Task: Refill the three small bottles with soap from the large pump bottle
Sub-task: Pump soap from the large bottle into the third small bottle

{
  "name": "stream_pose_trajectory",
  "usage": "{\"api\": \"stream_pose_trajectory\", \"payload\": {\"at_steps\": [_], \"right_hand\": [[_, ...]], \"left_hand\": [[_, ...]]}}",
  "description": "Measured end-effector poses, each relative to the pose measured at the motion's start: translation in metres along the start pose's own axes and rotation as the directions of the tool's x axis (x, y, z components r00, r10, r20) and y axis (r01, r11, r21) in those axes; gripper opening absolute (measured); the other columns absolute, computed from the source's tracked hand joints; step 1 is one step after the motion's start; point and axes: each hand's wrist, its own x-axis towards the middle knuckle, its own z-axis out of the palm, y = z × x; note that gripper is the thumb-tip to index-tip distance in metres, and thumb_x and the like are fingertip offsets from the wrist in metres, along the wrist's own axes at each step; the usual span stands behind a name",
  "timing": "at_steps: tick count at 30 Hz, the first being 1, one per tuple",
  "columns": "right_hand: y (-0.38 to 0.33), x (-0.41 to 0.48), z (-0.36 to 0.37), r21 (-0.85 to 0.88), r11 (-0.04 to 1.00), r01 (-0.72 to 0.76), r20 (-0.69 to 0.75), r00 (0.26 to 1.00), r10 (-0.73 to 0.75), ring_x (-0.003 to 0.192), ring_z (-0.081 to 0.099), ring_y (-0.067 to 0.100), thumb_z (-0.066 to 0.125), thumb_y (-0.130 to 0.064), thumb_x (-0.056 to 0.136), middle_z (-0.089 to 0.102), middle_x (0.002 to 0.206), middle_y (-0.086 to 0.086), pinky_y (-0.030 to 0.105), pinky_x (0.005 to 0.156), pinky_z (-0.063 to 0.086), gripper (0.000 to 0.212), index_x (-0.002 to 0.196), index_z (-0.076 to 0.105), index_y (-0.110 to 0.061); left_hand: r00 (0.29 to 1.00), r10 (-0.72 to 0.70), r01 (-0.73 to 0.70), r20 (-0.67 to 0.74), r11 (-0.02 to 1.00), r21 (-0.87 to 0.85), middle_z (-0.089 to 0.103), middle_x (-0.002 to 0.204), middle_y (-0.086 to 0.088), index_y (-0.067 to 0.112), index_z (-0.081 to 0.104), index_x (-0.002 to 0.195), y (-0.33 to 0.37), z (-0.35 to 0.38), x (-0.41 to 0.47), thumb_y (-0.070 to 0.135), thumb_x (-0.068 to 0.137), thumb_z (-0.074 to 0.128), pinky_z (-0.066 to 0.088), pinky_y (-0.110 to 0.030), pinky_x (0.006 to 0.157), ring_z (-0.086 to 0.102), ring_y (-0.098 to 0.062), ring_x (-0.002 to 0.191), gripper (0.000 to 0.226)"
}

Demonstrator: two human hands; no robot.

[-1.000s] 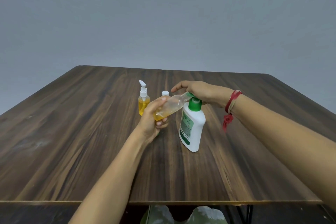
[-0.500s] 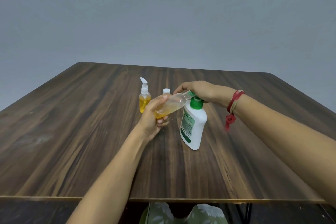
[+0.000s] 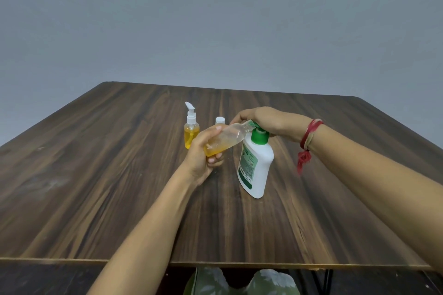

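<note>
A large white pump bottle (image 3: 257, 163) with a green collar and green label stands at the table's middle. My right hand (image 3: 266, 119) rests on top of its green pump head. My left hand (image 3: 203, 153) holds a small clear bottle (image 3: 225, 140), tilted, its open neck up against the pump spout; yellow soap sits in its lower end. Behind it stands a small pump bottle (image 3: 191, 130) filled with yellow soap. A white-capped small bottle (image 3: 219, 120) peeks out behind my left hand; most of it is hidden.
The dark wooden table (image 3: 96, 175) runs wide on both sides, its front edge close to me. A plain grey wall rises behind. My right wrist carries a red thread band (image 3: 308, 137). Patterned green cloth shows below the table edge.
Both hands and the bottles hold nearly the same pose. The view has shifted slightly, and the soap level in the tilted bottle looks about the same.
</note>
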Motion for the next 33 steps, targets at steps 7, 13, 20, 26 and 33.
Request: {"api": "stream_pose_trajectory", "payload": {"at_steps": [7, 13, 20, 26, 33], "right_hand": [[0.004, 0.003, -0.001, -0.020, 1.000, -0.022, 0.019, 1.000, 0.023, 0.094, 0.057, 0.025, 0.037, -0.018, 0.091, 0.064, 0.107, 0.004, 0.039, 0.084, 0.048, 0.033, 0.096, 0.067, -0.030], [0.000, 0.002, -0.003, -0.018, 1.000, 0.003, 0.021, 1.000, -0.003, 0.081, 0.055, 0.017, 0.035, -0.015, 0.094, 0.061, 0.096, 0.001, 0.027, 0.071, 0.043, 0.033, 0.104, 0.065, -0.022], [-0.002, -0.001, -0.007, -0.052, 0.999, -0.004, 0.059, 0.998, 0.007, 0.070, 0.049, 0.013, 0.035, -0.015, 0.095, 0.059, 0.083, -0.003, 0.026, 0.059, 0.036, 0.032, 0.105, 0.064, -0.023], [-0.002, 0.001, -0.008, -0.080, 0.997, -0.020, 0.083, 0.996, 0.027, 0.091, 0.054, 0.021, 0.034, -0.017, 0.094, 0.062, 0.096, 0.000, 0.047, 0.088, 0.043, 0.033, 0.101, 0.064, -0.029], [-0.007, -0.001, -0.008, -0.126, 0.992, -0.005, 0.081, 0.997, 0.016, 0.086, 0.051, 0.018, 0.033, -0.013, 0.095, 0.057, 0.098, 0.002, 0.033, 0.077, 0.041, 0.034, 0.109, 0.063, -0.021]], "left_hand": [[1.000, 0.003, -0.003, 0.013, 1.000, 0.003, 0.037, 0.040, 0.002, 0.006, 0.062, 0.089, 0.000, 0.000, -0.001, 0.033, 0.079, 0.052, 0.021, -0.013, 0.033, 0.026, -0.004, 0.029, 0.031], [1.000, -0.002, 0.002, 0.009, 1.000, -0.007, 0.037, 0.040, 0.002, 0.006, 0.064, 0.091, -0.001, 0.001, 0.000, 0.033, 0.080, 0.052, 0.021, -0.013, 0.033, 0.026, -0.003, 0.030, 0.032], [1.000, 0.000, 0.000, 0.000, 1.000, -0.024, 0.036, 0.040, 0.002, 0.009, 0.065, 0.083, -0.001, 0.003, -0.001, 0.034, 0.079, 0.053, 0.018, -0.013, 0.033, 0.024, -0.004, 0.029, 0.028], [1.000, 0.002, -0.002, 0.010, 1.000, -0.015, 0.037, 0.040, 0.002, 0.008, 0.063, 0.085, -0.001, 0.002, -0.001, 0.034, 0.080, 0.052, 0.019, -0.012, 0.034, 0.025, -0.003, 0.029, 0.028], [1.000, -0.003, 0.003, 0.003, 1.000, -0.010, 0.038, 0.039, 0.002, 0.005, 0.062, 0.091, -0.001, 0.001, -0.001, 0.034, 0.080, 0.052, 0.022, -0.012, 0.032, 0.026, -0.003, 0.029, 0.032]]}}
